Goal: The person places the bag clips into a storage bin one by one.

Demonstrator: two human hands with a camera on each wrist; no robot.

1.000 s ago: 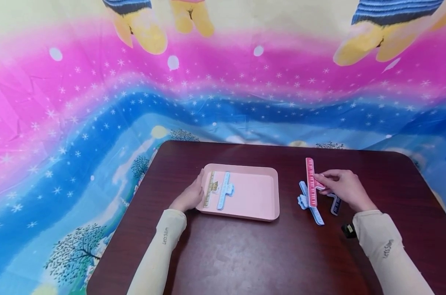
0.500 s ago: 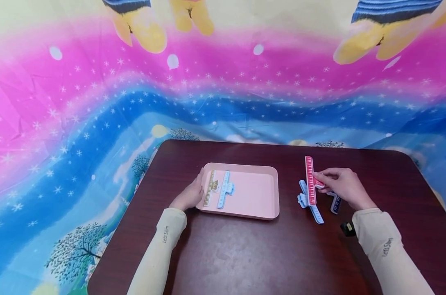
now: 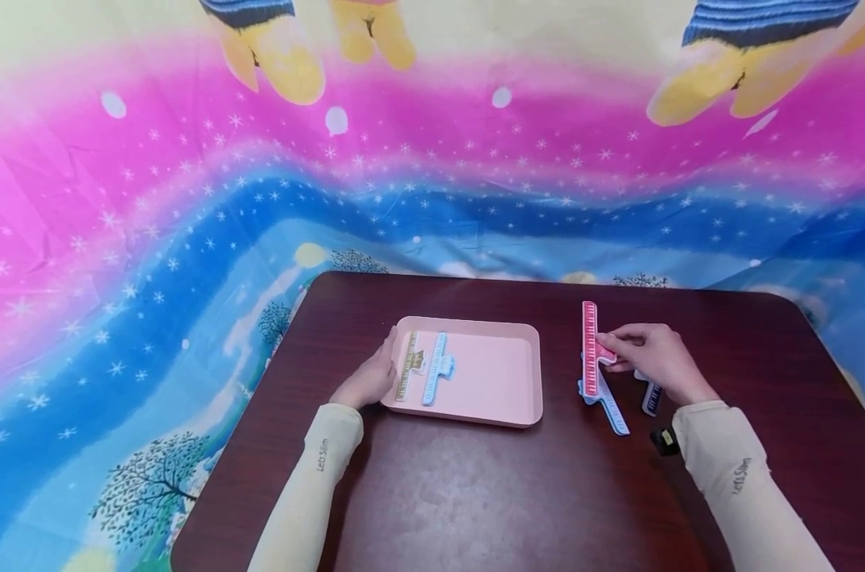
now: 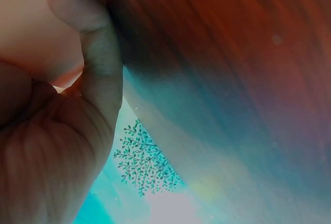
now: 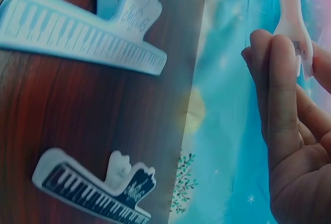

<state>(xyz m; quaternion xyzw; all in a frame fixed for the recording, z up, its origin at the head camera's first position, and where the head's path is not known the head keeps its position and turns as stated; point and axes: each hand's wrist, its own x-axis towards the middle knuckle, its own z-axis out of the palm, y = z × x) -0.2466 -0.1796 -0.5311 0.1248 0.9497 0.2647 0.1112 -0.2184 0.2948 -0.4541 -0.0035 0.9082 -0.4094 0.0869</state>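
My right hand (image 3: 657,361) pinches a red music clip with piano-key print (image 3: 589,349) by its handle, over the right part of the table. Beneath it lies a light blue clip (image 3: 614,409), partly covered in the head view; a black clip (image 3: 650,400) sits beside it, half behind the hand. Both show whole in the right wrist view, the blue clip (image 5: 77,32) above the black clip (image 5: 93,188). My left hand (image 3: 368,380) rests with extended fingers against the left wall of a pink tray (image 3: 500,373). Inside lie a gold clip (image 3: 405,380) and a blue clip (image 3: 434,373), side by side.
The dark wooden table (image 3: 446,492) has rounded corners and ends at a printed backdrop cloth (image 3: 461,183) behind and on both sides. A small black object (image 3: 664,440) shows at the right sleeve's cuff.
My right hand has moved a little to the left with the red clip, which now covers more of the blue clip beneath. The left hand and the tray stay where they were.
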